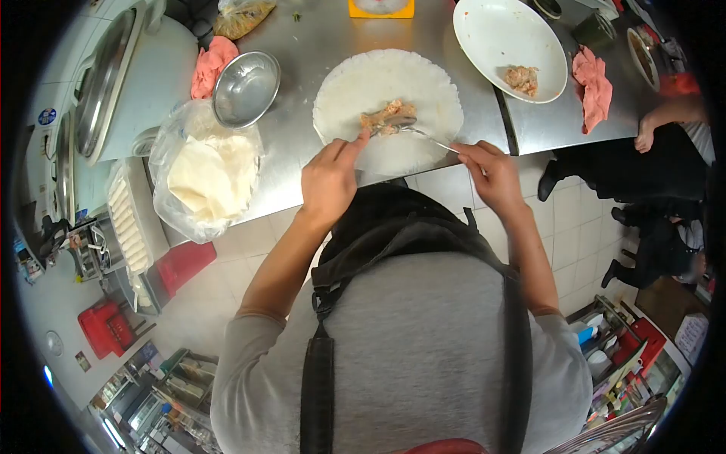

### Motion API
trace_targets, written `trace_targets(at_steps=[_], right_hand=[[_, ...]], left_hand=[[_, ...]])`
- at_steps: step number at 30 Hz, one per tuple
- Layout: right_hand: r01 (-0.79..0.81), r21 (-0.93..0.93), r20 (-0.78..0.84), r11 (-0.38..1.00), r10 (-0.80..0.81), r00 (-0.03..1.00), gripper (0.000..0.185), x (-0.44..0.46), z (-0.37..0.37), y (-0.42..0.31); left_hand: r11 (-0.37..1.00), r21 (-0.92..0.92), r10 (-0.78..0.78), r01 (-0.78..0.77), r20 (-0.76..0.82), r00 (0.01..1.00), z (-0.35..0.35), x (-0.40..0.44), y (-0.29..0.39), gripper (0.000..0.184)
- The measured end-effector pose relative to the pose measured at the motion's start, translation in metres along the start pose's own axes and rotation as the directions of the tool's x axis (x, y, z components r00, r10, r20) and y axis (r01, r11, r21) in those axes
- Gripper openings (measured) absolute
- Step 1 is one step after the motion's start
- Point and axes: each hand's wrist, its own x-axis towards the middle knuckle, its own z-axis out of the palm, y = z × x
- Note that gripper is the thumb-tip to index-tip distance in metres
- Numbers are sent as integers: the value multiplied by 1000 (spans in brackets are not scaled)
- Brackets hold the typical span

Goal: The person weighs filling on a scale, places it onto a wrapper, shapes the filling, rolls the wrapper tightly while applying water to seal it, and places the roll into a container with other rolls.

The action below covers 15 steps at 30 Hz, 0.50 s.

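Observation:
A round, pale stack of thin wrappers (340,91) lies on the steel counter in front of me. Near its middle is a strip of pinkish minced filling (393,110). My right hand (490,172) grips the handle of a metal spoon (431,138), whose bowl rests against the filling. My left hand (333,175) is at the lower left of the stack, its index finger stretched to the left end of the filling. The rest of its fingers are bent. A white oval bowl (491,38) at the upper right holds a lump of similar filling (522,79).
Left on the counter are a metal bowl (246,89), a plastic bag of pale wrappers (208,178) and a pink cloth (212,64). A tray of white rolls (127,219) stands farther left. Another pink cloth (592,87) and another person (639,163) are at right.

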Motion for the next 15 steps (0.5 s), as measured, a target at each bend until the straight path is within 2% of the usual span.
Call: trace_targets(at_steps=[2,4,5,7,8,10,11,13,14,15], right_hand=[[35,14,-35,999,-34,999,23,0,-9,-3],[150,-11,-91,989,-150,984,26,4,-9,-5],[150,-10,-94,989,-150,984,26,9,-5,-3],[263,-217,-87,940,-287,954,31,16,8,0],[250,-216,-106,944,-278,955,31,13,14,0],[151,-172,-77,973,-166,983,33,14,14,6],[147,-177,-70,973,-161,984,33,12,11,6],[97,-51,-142,994,-103,984,31,8,10,4],[141,-112,-174,984,-159,972,30,8,12,9],[99,-138,-142,986,-118,983,29,7,14,10]], left_hand=[[996,-78,-54,50,-51,997,-8,-2,0,53],[997,-37,-62,61,-34,997,-4,-8,-9,53],[997,-1,-77,77,-22,997,0,-12,-14,54],[995,70,-75,75,5,997,4,-16,-23,54],[989,135,-68,63,34,997,3,-13,-28,53],[991,120,-71,67,31,997,-6,-6,-28,52],[989,110,-103,98,43,994,-13,-10,-21,51],[990,74,-122,117,59,991,-15,-10,-19,51],[996,46,-85,83,62,994,-10,-12,-19,51],[999,17,-47,46,57,997,-8,-15,-19,52]])
